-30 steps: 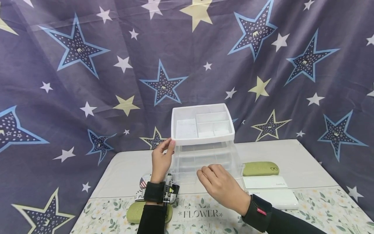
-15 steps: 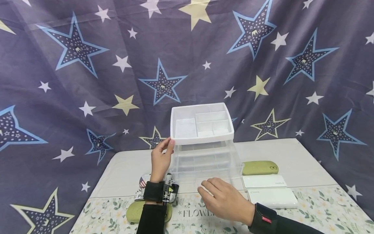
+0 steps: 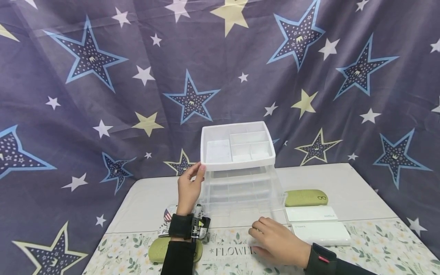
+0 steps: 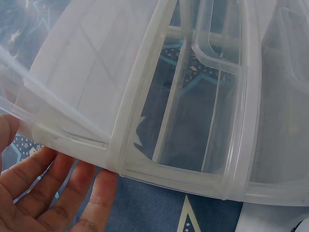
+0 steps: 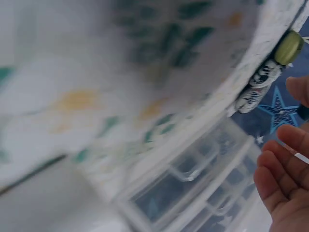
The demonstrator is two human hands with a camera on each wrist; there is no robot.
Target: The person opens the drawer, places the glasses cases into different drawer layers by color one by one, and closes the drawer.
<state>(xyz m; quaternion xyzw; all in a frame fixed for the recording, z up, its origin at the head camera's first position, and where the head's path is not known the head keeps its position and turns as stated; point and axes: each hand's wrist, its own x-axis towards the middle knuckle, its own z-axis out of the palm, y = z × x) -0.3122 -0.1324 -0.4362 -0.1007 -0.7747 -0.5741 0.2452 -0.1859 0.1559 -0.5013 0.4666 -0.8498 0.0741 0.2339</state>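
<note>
A white and clear plastic drawer organizer stands at the middle of the table, its white top tray split into compartments. Below the tray its clear drawers are see-through, and the lower ones reach further forward. My left hand holds the left front corner just under the tray rim, with the thumb at the front and the fingers along the side; the left wrist view shows those fingers against the organizer's edge. Low over the tabletop, in front of the organizer, is my right hand, its fingers loosely bent and holding nothing.
To the right lie a green glasses case and two white boxes. Another green case is at the left, partly behind my left sleeve, near a flag-printed item. A star-patterned cloth hangs behind the table.
My right hand has come away from the organizer's lower front, moving down and right toward me. The left hand and the organizer's tray stay where they were.
</note>
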